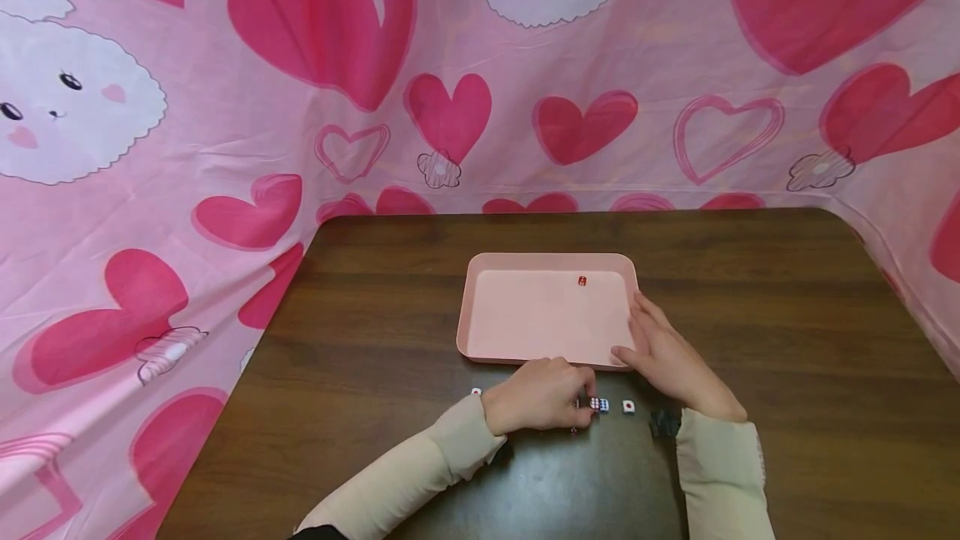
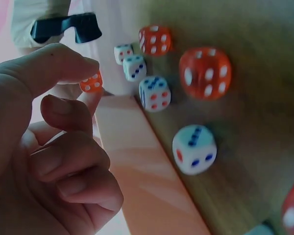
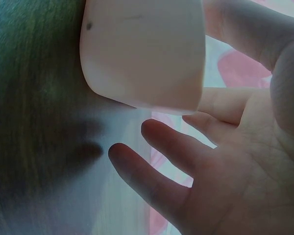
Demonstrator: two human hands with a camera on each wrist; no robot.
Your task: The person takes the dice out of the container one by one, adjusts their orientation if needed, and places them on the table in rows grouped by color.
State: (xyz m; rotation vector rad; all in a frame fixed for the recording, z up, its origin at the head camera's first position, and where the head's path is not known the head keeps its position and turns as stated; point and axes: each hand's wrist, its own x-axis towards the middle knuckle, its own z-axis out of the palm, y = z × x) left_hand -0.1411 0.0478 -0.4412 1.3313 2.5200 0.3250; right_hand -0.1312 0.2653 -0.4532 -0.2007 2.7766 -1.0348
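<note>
My left hand (image 1: 540,394) is over the table just in front of a pink tray (image 1: 540,315). In the left wrist view its thumb and index finger pinch a red die (image 2: 91,83) with white dots; the other fingers curl loosely. My right hand (image 1: 671,357) rests at the tray's front right corner, thumb over the rim, other fingers along the right side. The right wrist view shows these fingers fairly straight and spread beside the tray wall (image 3: 144,58). One red die (image 1: 582,281) lies inside the tray near its back right.
Several dice lie along the tray's front, among them a white die (image 1: 628,407) and, further left, another white die (image 1: 476,392). The left wrist view shows a large red die (image 2: 205,73) and a white die (image 2: 194,149). A pink heart-print cloth (image 1: 510,48) hangs behind the table.
</note>
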